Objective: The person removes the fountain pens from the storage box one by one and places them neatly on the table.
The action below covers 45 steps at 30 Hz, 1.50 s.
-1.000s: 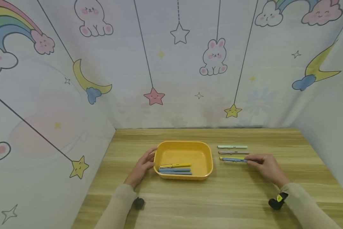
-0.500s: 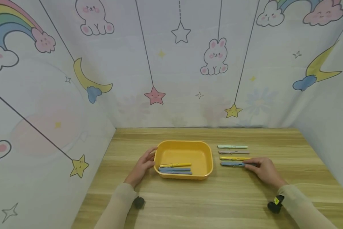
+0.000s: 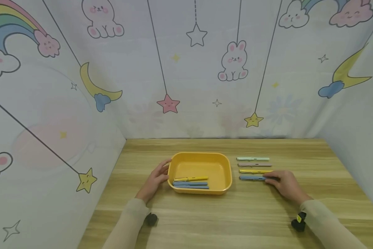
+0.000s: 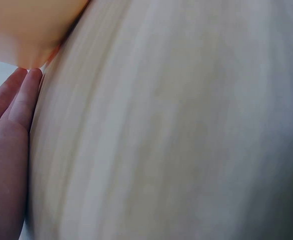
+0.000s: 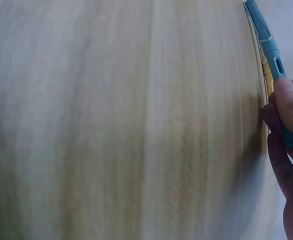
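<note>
My right hand point(image 3: 287, 185) pinches the barrel end of a blue pen point(image 3: 252, 178) between thumb and fingers. In the right wrist view the same blue pen point(image 5: 265, 42) shows its clip and cap. It lies low at the table, parallel to a yellow pen point(image 3: 252, 171), a mauve pen point(image 3: 255, 165) and a pale green pen point(image 3: 253, 159) in a column. My left hand point(image 3: 153, 181) rests its fingers against the left side of a yellow plastic basket point(image 3: 219, 178). Inside the basket lie a yellow pen point(image 3: 196, 178) and two blue pens point(image 3: 192, 184), along its near side.
The wood-grain table point(image 3: 205, 221) runs back to a white printed cloth point(image 3: 199, 69) with stars and rabbits. Similar cloth walls flank the table on the left and right. Each wrist carries a small black device point(image 3: 298, 223).
My right hand has brought the blue pen toward me, from over the yellow pen to a spot just in front of it, and holds it still there. My left hand has stayed put.
</note>
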### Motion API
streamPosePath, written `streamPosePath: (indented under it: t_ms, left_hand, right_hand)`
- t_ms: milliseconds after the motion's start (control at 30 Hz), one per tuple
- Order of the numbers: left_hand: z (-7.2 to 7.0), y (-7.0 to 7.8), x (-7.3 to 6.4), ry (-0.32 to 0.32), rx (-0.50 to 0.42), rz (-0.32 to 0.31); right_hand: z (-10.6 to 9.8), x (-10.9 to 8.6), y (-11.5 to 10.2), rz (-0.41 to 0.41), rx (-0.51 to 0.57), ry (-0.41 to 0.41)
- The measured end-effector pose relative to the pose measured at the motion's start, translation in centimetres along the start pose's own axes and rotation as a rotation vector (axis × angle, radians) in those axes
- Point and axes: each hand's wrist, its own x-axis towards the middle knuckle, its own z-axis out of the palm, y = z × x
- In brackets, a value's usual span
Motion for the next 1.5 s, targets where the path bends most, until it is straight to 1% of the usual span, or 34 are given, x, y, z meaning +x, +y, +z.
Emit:
streamPosePath:
  t_ms: [167, 433, 600, 867, 1100, 1367, 1500]
  left_hand:
    - [0.02, 0.03, -0.03, 0.004, 0.004, -0.003]
    - [-0.04, -0.08, 0.03, -0.008, -0.008, 0.009]
    - [-0.02, 0.09, 0.00, -0.006, -0.001, 0.012]
    - [0.01, 0.05, -0.07, -0.011, -0.004, 0.008]
    - [-0.09, -0.03, 0.02, -0.009, 0.001, 0.014]
    - [-0.16, -0.09, 0.04, -0.010, -0.004, 0.009]
    - [-0.13, -0.18, 0.03, -0.010, -0.007, 0.010]
  right_hand:
    - [0.15, 0.06, 0.09, -0.069, -0.018, 0.025]
    - [0.29, 0.07, 0.66, -0.166, -0.049, 0.080]
    - [0.22, 0.25, 0.69, -0.218, -0.055, 0.091]
    - [0.21, 0.10, 0.27, -0.212, -0.061, 0.052]
    - [0.34, 0.09, 0.11, -0.184, -0.073, 0.048]
    - [0.40, 0.22, 0.06, -0.176, -0.089, 0.047]
    - [0.33, 0.18, 0.00, -0.164, -0.089, 0.033]
